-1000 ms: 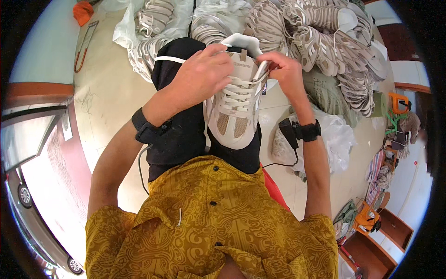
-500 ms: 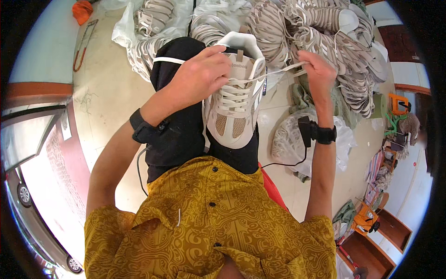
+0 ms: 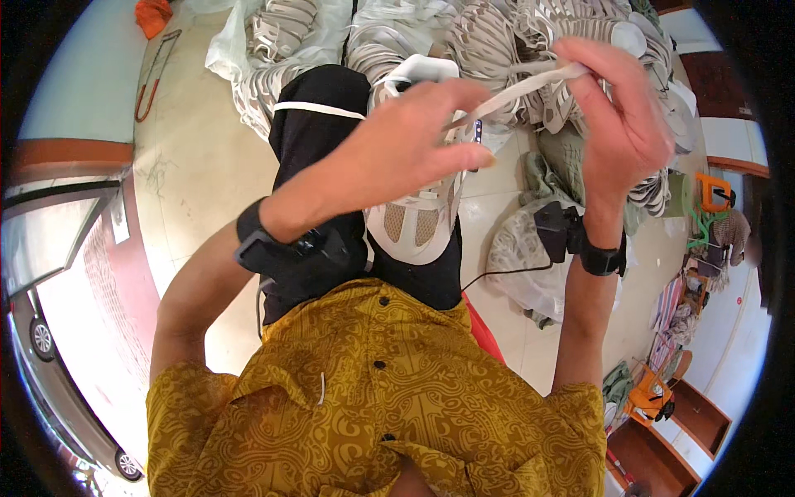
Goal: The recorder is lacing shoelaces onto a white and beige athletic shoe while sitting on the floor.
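A beige and white sneaker (image 3: pixel 406 234) rests on my black-trousered legs (image 3: pixel 323 240), toe toward me. Its flat pale shoelace (image 3: pixel 530 83) is drawn up and to the right, stretched in the air. My right hand (image 3: pixel 621 124) pinches that lace near its end between thumb and fingers. Over the sneaker's tongue and eyelets, my left hand (image 3: pixel 406 141) reaches across with thumb and fingers apart, close to the lace's lower part. It covers most of the lacing. Across my left knee runs a white strip (image 3: pixel 319 108).
Piles of beige shoe uppers (image 3: pixel 480 50) lie on the floor ahead, some on clear plastic. To the right sits a plastic bag (image 3: pixel 522 257) of pale items. A thin cable (image 3: pixel 505 272) runs from the right wrist device (image 3: pixel 571 236). A red-handled tool (image 3: pixel 153 83) lies far left.
My right hand has moved right and up toward the camera, pulling the lace out longer. My left hand has shifted right across the sneaker, its fingers spreading.
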